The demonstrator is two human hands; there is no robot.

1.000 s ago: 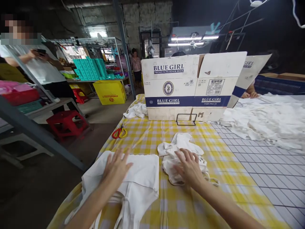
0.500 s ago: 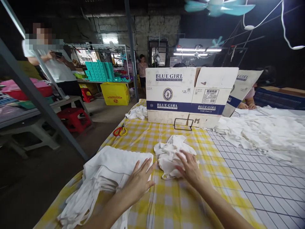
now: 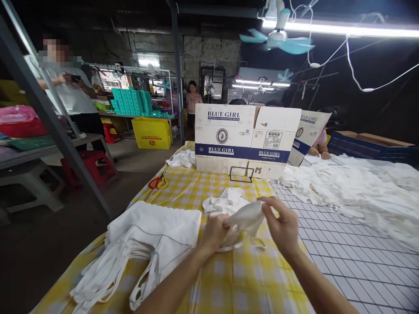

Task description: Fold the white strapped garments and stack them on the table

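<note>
Between my two hands a thin white garment with narrow straps (image 3: 245, 218) is stretched just above the tablecloth, partly blurred. My left hand (image 3: 216, 233) is closed on its left end. My right hand (image 3: 283, 222) pinches its upper right edge between thumb and fingers. Right behind it lies a small crumpled heap of white garments (image 3: 224, 200). To the left of my left hand is a neat stack of white garments (image 3: 153, 224), flat, with a scalloped upper edge and straps trailing toward me. My left forearm passes in front of the stack's right side.
Scissors (image 3: 158, 181) with red and yellow handles lie on the yellow checked tablecloth (image 3: 183, 192). A beer carton (image 3: 225, 135) and a black wire stand (image 3: 241, 174) are at the back. A large white fabric pile (image 3: 353, 183) covers the right side, where a co-worker's hands (image 3: 320, 152) show.
My left hand has left the stack and moved right; both hands have taken hold of a white garment from the heap and lifted it. The view has shifted slightly.
</note>
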